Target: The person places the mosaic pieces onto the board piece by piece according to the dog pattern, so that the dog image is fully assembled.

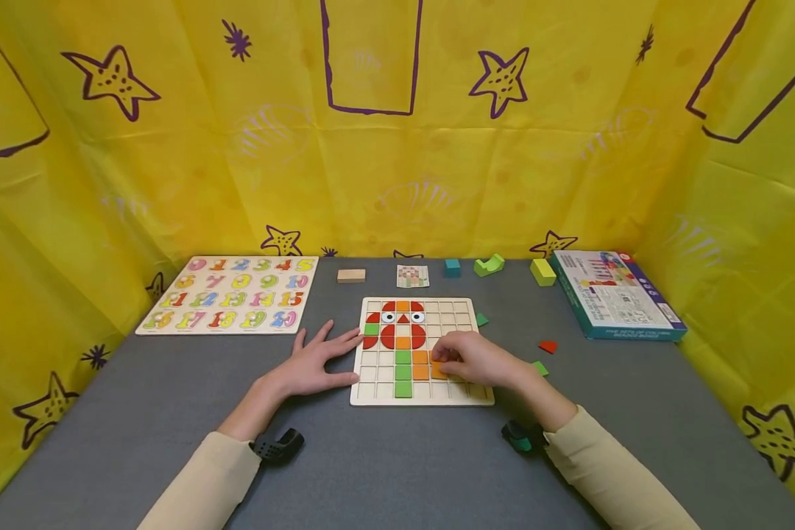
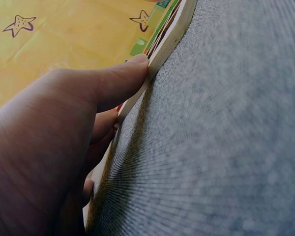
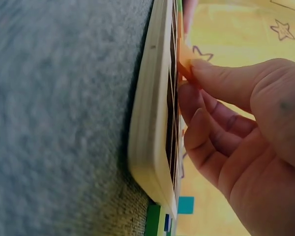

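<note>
My right hand (image 1: 473, 357) pinches an orange square tile (image 1: 438, 371) between thumb and fingers, close over the wooden grid board (image 1: 377, 392). In the right wrist view, the orange tile (image 3: 185, 59) tilts up from the board's surface. More orange tiles (image 1: 420, 365) sit just left of it, beside a column of green squares (image 1: 403, 372). Higher on the board, red, orange and green pieces form a figure with two round eyes (image 1: 403, 317). My left hand (image 1: 314, 364) lies spread, its thumb and a fingertip touching the board's left edge.
Beyond the board stand a picture card (image 1: 413, 276), a wooden block (image 1: 351, 276), a teal cube (image 1: 452, 268), a green curved block (image 1: 489, 266) and a yellow block (image 1: 543, 272). A number puzzle (image 1: 202, 298) lies left, a box (image 1: 616, 294) right. A red triangle (image 1: 548, 346) lies nearby.
</note>
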